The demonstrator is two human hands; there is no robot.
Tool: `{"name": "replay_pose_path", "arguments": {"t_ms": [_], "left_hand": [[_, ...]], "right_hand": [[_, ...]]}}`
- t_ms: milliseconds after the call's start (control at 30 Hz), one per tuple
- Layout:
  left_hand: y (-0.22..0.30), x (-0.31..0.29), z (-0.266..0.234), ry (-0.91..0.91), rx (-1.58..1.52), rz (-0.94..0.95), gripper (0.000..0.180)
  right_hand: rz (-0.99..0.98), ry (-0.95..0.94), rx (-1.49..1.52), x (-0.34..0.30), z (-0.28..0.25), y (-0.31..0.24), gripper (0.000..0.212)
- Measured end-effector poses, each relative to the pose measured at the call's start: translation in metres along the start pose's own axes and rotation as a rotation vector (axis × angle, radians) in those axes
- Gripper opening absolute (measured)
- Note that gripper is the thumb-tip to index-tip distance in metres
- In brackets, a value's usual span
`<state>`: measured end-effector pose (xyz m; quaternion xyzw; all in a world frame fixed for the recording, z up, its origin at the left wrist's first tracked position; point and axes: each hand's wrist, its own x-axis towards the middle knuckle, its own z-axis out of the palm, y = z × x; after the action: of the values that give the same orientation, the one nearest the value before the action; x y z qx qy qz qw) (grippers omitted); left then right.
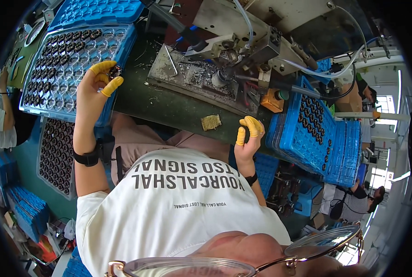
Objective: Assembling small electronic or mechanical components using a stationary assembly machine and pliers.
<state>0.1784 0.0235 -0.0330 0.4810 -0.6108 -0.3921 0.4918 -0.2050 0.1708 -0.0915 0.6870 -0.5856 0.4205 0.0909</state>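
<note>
My left hand [97, 85], in yellow finger cots, is raised over the right edge of a clear-and-blue compartment tray [105, 107]. Its thumb and fingers pinch a small dark round part [116, 71] with coppery bits. Similar parts fill many of that tray's pockets. My right hand [250, 135], also in yellow finger cots, hovers by the bench's front edge. Its fingers are bent and apart from the thumb, with nothing visible between them. Closest to it lies a yellowish sponge [211, 122] on the dark green bench [162, 104].
A metal press fixture [219, 78] strewn with shavings stands ahead, with a hex key [171, 62] on its base. Stacked blue trays [296, 138] holding dark parts sit at right, beside an orange container [273, 100]. Another filled tray [56, 157] is low at left. Other people work nearby.
</note>
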Motion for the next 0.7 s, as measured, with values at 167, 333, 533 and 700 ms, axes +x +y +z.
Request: {"name": "replay_pose_path", "arguments": {"t_ms": [167,333,533,700], "left_hand": [[0.000,0.000,0.001,-0.005,0.028,0.021,0.041],[0.002,-0.003,-0.001,-0.012,0.126,0.054,0.035],[0.010,0.001,0.003,-0.024,0.186,0.088,0.035],[0.011,-0.001,0.003,-0.018,0.233,0.102,0.033]], "right_hand": [[-0.039,-0.022,-0.089,0.000,0.003,0.002,0.022],[-0.039,-0.031,-0.100,0.000,0.008,0.000,0.021],[-0.034,-0.006,-0.134,0.002,0.006,-0.002,0.019],[-0.046,-0.019,-0.149,0.003,0.006,-0.003,0.017]]}}
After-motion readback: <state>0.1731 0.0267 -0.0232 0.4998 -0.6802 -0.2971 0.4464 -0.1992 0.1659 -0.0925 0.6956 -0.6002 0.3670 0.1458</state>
